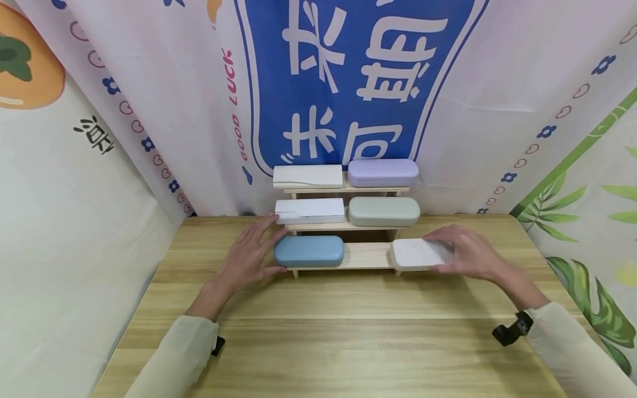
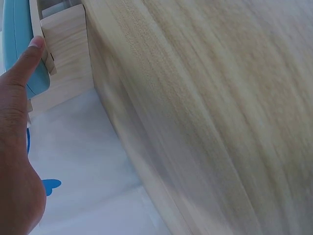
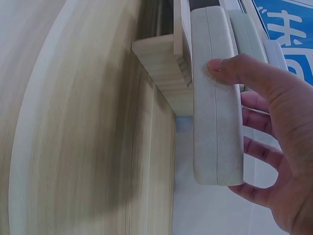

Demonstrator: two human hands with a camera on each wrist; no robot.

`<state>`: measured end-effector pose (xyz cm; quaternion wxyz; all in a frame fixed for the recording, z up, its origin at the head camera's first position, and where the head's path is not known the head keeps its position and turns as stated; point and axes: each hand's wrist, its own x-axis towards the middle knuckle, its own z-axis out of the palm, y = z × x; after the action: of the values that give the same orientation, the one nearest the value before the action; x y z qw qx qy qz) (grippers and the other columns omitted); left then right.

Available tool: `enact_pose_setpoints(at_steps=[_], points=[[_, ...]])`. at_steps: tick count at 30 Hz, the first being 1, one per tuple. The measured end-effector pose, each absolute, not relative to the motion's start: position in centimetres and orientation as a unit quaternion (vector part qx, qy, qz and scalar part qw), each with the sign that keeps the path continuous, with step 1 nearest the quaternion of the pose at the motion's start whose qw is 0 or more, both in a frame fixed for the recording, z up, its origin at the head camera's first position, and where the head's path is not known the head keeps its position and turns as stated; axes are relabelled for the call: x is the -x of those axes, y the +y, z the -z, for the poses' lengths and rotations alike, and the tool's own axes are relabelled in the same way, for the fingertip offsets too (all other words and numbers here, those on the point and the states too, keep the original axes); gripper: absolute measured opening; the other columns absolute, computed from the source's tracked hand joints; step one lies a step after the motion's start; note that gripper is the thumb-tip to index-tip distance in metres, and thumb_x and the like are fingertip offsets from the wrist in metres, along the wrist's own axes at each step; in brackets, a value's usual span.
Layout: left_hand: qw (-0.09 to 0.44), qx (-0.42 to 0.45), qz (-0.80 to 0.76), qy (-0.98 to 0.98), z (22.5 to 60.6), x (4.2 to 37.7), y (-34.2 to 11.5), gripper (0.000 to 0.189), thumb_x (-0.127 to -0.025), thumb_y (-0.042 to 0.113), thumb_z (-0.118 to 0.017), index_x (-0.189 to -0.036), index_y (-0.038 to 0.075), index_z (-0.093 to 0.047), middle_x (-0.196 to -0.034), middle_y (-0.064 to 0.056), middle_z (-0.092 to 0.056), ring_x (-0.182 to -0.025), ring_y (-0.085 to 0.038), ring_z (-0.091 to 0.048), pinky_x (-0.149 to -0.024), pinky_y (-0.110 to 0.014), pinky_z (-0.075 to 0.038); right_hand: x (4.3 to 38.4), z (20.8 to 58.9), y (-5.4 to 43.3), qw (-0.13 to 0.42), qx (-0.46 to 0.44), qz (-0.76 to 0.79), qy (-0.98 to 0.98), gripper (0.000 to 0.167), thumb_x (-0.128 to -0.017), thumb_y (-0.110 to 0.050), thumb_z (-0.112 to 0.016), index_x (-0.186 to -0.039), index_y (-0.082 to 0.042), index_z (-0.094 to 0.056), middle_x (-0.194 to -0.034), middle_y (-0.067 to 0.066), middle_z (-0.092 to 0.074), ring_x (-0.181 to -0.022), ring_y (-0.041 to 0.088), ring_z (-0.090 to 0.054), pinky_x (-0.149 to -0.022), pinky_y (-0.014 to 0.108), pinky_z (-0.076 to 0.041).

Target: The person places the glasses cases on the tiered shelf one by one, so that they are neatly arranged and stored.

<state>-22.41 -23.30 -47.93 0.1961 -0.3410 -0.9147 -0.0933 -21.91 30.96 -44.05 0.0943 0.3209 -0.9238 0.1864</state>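
Observation:
My right hand [image 1: 464, 251] grips the right end of a white glasses case [image 3: 208, 127], thumb on its front face and fingers round the back. That case overhangs the right end of the bottom tier of a wooden display stand [image 1: 367, 255]. At the stand's left end, my left hand [image 1: 247, 257] has its fingers spread round the end of a blue glasses case [image 1: 308, 251]. In the left wrist view, the left thumb [image 2: 29, 61] lies straight along the blue case, its tip at the shelf's front edge; the other fingers are hidden there.
On the middle tier are a white flap-front case [image 1: 309, 211] and a grey-green case [image 1: 384, 211]. A white folded case [image 1: 307, 176] and a lilac case [image 1: 383, 173] occupy the top tier. Behind the wooden table [image 1: 318, 342] hangs a printed curtain [image 1: 473, 132].

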Motion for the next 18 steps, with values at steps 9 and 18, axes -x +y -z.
enact_pose_setpoints(at_steps=[9, 18], points=[[0.197, 0.342, 0.093, -0.914, 48.0, 22.5, -23.3, 0.103, -0.075, 0.053, -0.094, -0.159, 0.016, -0.047, -0.174, -0.015, -0.021, -0.157, -0.039, -0.029, -0.125, -0.061, -0.032, 21.7, 44.2, 29.3, 0.099, -0.305, -0.180, -0.930, 0.071, -0.064, -0.027, -0.101, -0.126, -0.007, -0.075, -0.122, 0.014, -0.076, -0.107, 0.035, -0.070, -0.078, 0.049, -0.061], [0.200, 0.345, 0.097, -0.912, 47.9, 22.5, -23.2, 0.103, -0.075, 0.052, -0.095, -0.158, 0.014, -0.049, -0.174, -0.015, -0.022, -0.157, -0.038, -0.029, -0.127, -0.058, -0.030, 21.6, 44.5, 28.1, 0.098, -0.295, -0.175, -0.934, 0.070, -0.067, -0.032, -0.099, -0.128, -0.008, -0.074, -0.123, 0.016, -0.076, -0.107, 0.037, -0.071, -0.077, 0.048, -0.062]])
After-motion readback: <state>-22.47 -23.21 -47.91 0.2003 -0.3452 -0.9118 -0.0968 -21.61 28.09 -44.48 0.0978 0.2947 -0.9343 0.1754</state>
